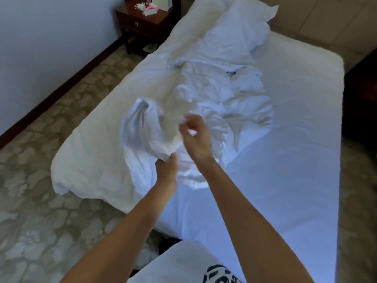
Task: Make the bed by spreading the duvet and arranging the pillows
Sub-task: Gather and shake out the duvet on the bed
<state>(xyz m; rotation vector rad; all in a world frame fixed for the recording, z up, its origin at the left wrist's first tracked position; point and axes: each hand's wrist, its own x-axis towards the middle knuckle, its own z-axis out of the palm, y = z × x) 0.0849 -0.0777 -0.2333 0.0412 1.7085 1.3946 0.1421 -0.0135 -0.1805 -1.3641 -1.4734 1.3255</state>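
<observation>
- A white garment with a dark print [216,272] is seen at the bottom edge of the view, nearest the camera; both bare forearms extend forward from it over the bed [295,160].
- The foot end of the bed is covered by a smooth white sheet, which is exposed across the whole right side.
- A fold of the white duvet [214,94] is gripped by the left hand [166,166], fingers curled round the cloth, and a bunched portion is held raised above the mattress.
- The right hand [193,135] is positioned just beyond and right of the left hand, above the crumpled duvet. Its fingers are bent and blurred; whether cloth is pinched cannot be told.
- The duvet is located along the left half and middle of the bed, crumpled into a heap, with its near left corner hanging over the mattress edge.
- A small dark item [231,72] is partly visible among the folds further up; its kind cannot be determined.
- Two white pillows [240,27] are placed at the far end, touching the duvet's upper edge.
- A patterned carpet [40,201] is laid left of the bed, bordered by a dark skirting board and a pale wall.
- A dark wooden nightstand [142,23] is placed at the far left beside the bed head, with small pink and white items on top.
</observation>
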